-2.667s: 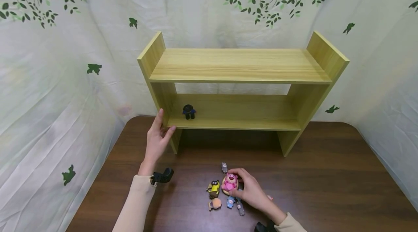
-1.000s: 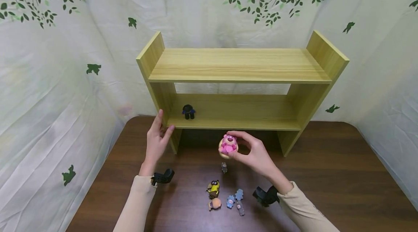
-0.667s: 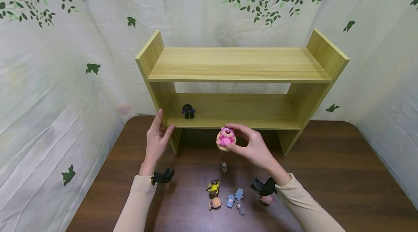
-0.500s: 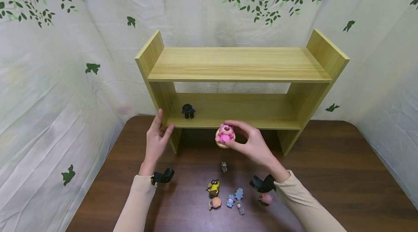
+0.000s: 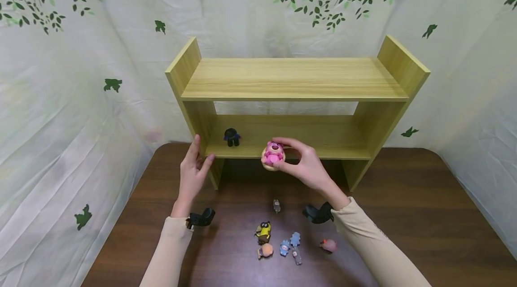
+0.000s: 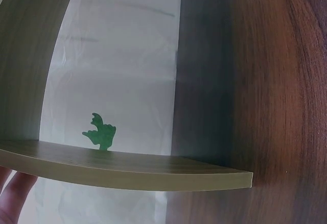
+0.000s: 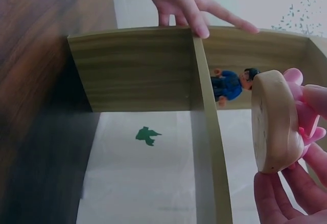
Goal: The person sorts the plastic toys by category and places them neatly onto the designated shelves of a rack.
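My right hand pinches a pink bear figurine between thumb and fingers, in front of the lower shelf board's edge. In the right wrist view the figurine's round cream base faces the camera. At the bookshelf's left side, my left hand rests with fingers extended along the side panel and its thumb at the board's front edge. A dark-haired figurine in blue stands on the lower board near the left panel. The left wrist view shows only fingers of that hand, behind the panel's edge.
The two-tier wooden bookshelf stands at the back of the brown table. In front lie a small grey figurine, a yellow one, an orange-headed one, blue ones, another grey one and a pink one.
My right hand has lifted the pink bear figurine off the table and carried it forward, up to the lower board's front edge. The left hand has stayed at the side panel.
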Available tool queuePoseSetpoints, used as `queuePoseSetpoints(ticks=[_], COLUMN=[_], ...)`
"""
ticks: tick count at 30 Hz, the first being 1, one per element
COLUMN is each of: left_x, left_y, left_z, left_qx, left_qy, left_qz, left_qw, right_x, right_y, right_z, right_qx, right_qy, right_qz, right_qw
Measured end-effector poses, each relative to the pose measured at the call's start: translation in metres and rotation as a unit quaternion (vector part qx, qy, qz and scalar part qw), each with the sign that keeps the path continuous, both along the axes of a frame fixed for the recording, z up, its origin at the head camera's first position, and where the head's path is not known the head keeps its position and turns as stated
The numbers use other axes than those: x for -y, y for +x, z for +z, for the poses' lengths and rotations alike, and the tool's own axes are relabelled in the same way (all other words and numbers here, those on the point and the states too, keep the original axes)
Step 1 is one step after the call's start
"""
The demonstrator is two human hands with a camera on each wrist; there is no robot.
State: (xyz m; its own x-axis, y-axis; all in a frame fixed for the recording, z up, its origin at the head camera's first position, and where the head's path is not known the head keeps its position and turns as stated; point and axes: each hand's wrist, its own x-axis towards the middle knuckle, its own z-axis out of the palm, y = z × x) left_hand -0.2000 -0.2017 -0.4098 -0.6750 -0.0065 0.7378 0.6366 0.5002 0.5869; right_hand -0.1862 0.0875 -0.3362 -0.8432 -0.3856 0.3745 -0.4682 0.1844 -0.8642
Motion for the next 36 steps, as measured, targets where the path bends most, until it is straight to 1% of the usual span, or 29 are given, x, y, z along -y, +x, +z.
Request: queuePoseSetpoints(ticks=[2, 7, 9, 14, 25, 31, 36], left_x=[0.000, 0.000, 0.000, 0.001, 0.001, 0.000, 0.000], left_y=[0.000, 0.001, 0.001, 0.001, 0.000, 0.000, -0.001], left_z=[0.000, 0.000, -0.001, -0.001, -0.001, -0.002, -0.002], left_qx=[0.001, 0.002, 0.003, 0.002, 0.001, 0.005, 0.006], left_qy=[0.002, 0.001, 0.002, 0.002, -0.001, 0.006, 0.007], left_qz=[-0.001, 0.000, 0.002, 0.006, 0.010, 0.004, 0.005], left_qw=[1.0000, 1.0000, 1.0000, 1.0000, 1.0000, 1.0000, 0.9999], right_x=[0.000, 0.000, 0.000, 0.003, 0.010, 0.011, 0.013], right_y=[-0.007, -0.031, -0.036, -0.045, -0.063, -0.070, -0.073], right_z=[-0.006, -0.028, -0.031, -0.031, -0.029, -0.030, -0.027], right_qx=[0.001, 0.001, -0.003, -0.008, 0.023, 0.032, 0.041], right_qy=[0.001, -0.006, -0.003, 0.005, 0.015, 0.025, 0.037], right_qz=[0.000, 0.000, 0.000, 0.001, 0.001, -0.004, -0.007], right_qw=[1.0000, 1.0000, 1.0000, 1.0000, 0.9996, 0.9991, 0.9984])
